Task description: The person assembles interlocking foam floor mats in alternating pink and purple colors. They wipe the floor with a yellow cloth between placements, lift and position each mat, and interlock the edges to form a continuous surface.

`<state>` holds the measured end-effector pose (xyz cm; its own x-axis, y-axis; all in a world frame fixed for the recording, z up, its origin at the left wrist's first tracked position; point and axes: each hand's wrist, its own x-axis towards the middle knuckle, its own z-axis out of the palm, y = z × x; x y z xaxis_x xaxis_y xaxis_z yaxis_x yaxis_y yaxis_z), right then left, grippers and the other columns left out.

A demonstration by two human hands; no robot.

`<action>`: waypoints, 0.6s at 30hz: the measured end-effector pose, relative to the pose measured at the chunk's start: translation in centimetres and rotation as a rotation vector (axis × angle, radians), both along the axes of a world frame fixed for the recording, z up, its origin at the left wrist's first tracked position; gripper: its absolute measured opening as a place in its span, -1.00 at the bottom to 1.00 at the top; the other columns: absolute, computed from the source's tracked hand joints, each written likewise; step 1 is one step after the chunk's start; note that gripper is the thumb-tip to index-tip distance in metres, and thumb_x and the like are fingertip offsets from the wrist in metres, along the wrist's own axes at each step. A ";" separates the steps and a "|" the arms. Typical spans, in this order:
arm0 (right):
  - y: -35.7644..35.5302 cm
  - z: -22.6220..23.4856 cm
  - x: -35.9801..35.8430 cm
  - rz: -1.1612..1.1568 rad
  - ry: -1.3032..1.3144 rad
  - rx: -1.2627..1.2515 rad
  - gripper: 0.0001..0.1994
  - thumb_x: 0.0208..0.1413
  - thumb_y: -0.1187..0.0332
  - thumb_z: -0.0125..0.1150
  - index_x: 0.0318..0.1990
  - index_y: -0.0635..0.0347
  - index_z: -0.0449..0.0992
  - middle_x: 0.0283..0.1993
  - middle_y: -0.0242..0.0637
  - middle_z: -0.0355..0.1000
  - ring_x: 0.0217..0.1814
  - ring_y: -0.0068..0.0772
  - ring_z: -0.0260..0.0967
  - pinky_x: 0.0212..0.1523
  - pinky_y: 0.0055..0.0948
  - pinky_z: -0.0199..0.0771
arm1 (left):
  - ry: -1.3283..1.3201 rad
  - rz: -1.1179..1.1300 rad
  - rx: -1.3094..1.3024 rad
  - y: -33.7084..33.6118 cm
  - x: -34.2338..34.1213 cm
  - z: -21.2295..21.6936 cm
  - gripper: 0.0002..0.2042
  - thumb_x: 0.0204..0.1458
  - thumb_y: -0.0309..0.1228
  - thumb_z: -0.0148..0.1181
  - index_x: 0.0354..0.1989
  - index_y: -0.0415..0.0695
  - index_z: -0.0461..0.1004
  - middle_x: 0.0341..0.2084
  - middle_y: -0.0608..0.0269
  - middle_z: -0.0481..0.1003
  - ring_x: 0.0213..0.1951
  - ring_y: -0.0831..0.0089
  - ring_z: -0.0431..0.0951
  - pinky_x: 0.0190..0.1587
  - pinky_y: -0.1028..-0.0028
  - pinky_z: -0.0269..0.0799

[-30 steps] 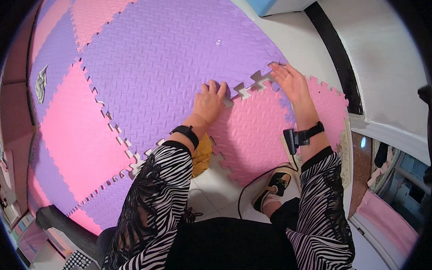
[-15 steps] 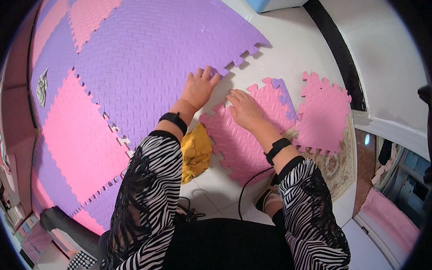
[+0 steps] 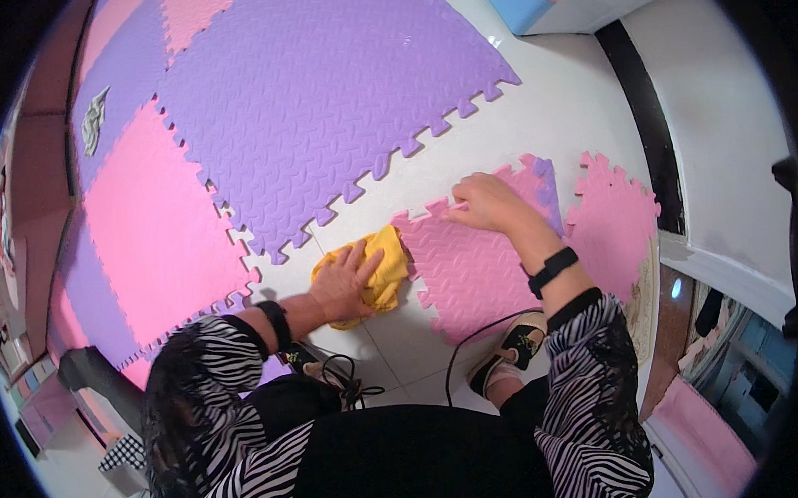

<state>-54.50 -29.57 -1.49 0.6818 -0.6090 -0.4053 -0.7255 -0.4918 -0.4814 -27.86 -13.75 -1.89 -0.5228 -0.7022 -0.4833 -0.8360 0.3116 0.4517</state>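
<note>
My left hand (image 3: 341, 287) lies on a crumpled yellow cloth (image 3: 386, 265) on the tiled floor, its fingers spread over the fabric. With my right hand (image 3: 489, 202) I pinch the far toothed edge of a loose pink foam mat tile (image 3: 476, 272). That tile lies just right of the cloth, and a purple piece (image 3: 550, 193) shows at its right edge. Beyond both hands is a large purple foam mat tile (image 3: 322, 119); its toothed near edge stands apart from the loose pink tile, with white floor between.
Another pink foam tile (image 3: 612, 226) lies at the right, partly over a patterned rug (image 3: 642, 314). Joined pink tiles (image 3: 162, 233) spread to the left, with a grey cloth (image 3: 94, 122) on the mat. My shoes (image 3: 509, 358) and a dark cord (image 3: 449, 371) are close below.
My left hand has moved from the purple mat's edge down onto the yellow cloth. My right hand has shifted to the pink tile's far edge and closed on it. The view has shifted slightly.
</note>
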 end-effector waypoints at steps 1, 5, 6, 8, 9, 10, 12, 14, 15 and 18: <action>0.4 0.3 -0.4 0.009 -0.032 -0.008 -0.66 -0.11 0.08 0.21 -0.52 0.23 0.50 -0.39 -0.11 0.44 -0.20 -0.09 0.36 -0.13 -0.18 0.30 | -0.072 -0.002 -0.008 1.0 -0.4 -0.3 -0.13 -0.33 -0.17 0.38 0.23 -0.06 0.05 0.13 -0.19 0.11 0.10 -0.10 0.23 0.07 0.16 0.28; 1.8 1.2 -1.8 0.043 -0.239 -0.139 -0.77 -0.17 0.25 0.29 -0.48 0.21 0.45 -0.41 -0.21 0.36 -0.26 -0.10 0.28 -0.21 -0.21 0.27 | 0.182 0.156 0.063 0.8 0.6 -1.5 -0.41 -0.29 -0.50 0.20 0.06 -0.02 0.27 -0.18 -0.04 0.35 -0.11 -0.04 0.38 -0.07 0.15 0.34; 2.2 1.3 -2.1 0.059 -0.246 -0.175 -0.79 -0.18 0.26 0.28 -0.48 0.19 0.44 -0.41 -0.22 0.35 -0.27 -0.11 0.28 -0.21 -0.21 0.27 | 0.224 0.271 0.087 0.2 1.6 -1.5 -0.44 -0.29 -0.52 0.18 0.03 -0.03 0.29 -0.19 -0.02 0.36 -0.12 -0.03 0.39 -0.08 0.17 0.35; 2.8 1.5 -2.7 0.096 -0.244 -0.210 -0.82 -0.20 0.30 0.28 -0.48 0.17 0.44 -0.41 -0.25 0.34 -0.28 -0.13 0.28 -0.22 -0.22 0.26 | 0.257 0.442 0.038 -1.4 3.5 -1.2 -0.47 -0.29 -0.56 0.16 0.00 -0.05 0.32 -0.21 0.02 0.38 -0.15 0.00 0.41 -0.08 0.19 0.35; 3.1 1.5 -2.9 0.098 -0.292 -0.235 -0.83 -0.21 0.32 0.28 -0.49 0.17 0.43 -0.42 -0.26 0.33 -0.29 -0.15 0.27 -0.23 -0.22 0.26 | 0.265 0.486 -0.065 -2.4 4.6 -1.0 -0.47 -0.30 -0.59 0.15 -0.01 -0.06 0.33 -0.22 0.04 0.39 -0.15 0.02 0.42 -0.08 0.21 0.35; 3.5 1.6 -3.2 0.090 -0.330 -0.256 -0.83 -0.23 0.34 0.27 -0.49 0.16 0.42 -0.43 -0.27 0.32 -0.30 -0.16 0.27 -0.23 -0.22 0.26 | 0.262 0.413 -0.135 -3.3 5.2 -1.0 -0.46 -0.31 -0.60 0.15 0.00 -0.06 0.33 -0.22 0.01 0.38 -0.15 0.00 0.41 -0.08 0.19 0.35; 4.1 1.8 -3.5 0.070 -0.380 -0.292 -0.85 -0.24 0.37 0.25 -0.51 0.15 0.40 -0.46 -0.30 0.31 -0.30 -0.19 0.27 -0.23 -0.23 0.25 | 0.301 0.182 -0.336 -4.8 5.2 -1.2 -0.51 -0.26 -0.56 0.13 -0.01 -0.05 0.33 -0.17 -0.03 0.34 -0.12 -0.02 0.39 -0.07 0.17 0.34; 4.8 2.0 -3.7 0.049 -0.395 -0.304 -0.88 -0.23 0.38 0.22 -0.53 0.15 0.39 -0.48 -0.32 0.29 -0.30 -0.22 0.26 -0.21 -0.25 0.25 | 0.325 -0.112 -0.344 -6.2 3.3 -2.0 -0.55 -0.20 -0.51 0.09 -0.02 -0.02 0.33 -0.14 -0.02 0.31 -0.09 0.01 0.36 -0.05 0.18 0.32; 5.0 2.0 -3.8 0.034 -0.415 -0.327 -0.88 -0.23 0.39 0.21 -0.53 0.15 0.39 -0.47 -0.32 0.29 -0.30 -0.23 0.26 -0.20 -0.26 0.26 | 0.310 -0.274 -0.320 -7.2 2.1 -2.5 -0.57 -0.18 -0.48 0.08 -0.02 -0.01 0.33 -0.12 -0.02 0.30 -0.07 0.03 0.35 -0.04 0.19 0.32; 5.7 2.1 -4.1 -0.005 -0.441 -0.353 -0.89 -0.22 0.40 0.20 -0.51 0.16 0.41 -0.45 -0.32 0.29 -0.30 -0.24 0.26 -0.18 -0.27 0.27 | 0.338 -0.350 -0.314 -10.4 -3.2 -4.1 -0.57 -0.14 -0.47 0.04 0.01 0.01 0.32 -0.02 -0.04 0.27 -0.01 0.05 0.32 0.01 0.23 0.31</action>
<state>-58.57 -23.84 0.63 0.7369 -0.6599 0.1465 -0.4957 -0.6749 -0.5466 -31.06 -24.19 -5.98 -0.8390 -0.5422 -0.0460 -0.4845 0.7059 0.5167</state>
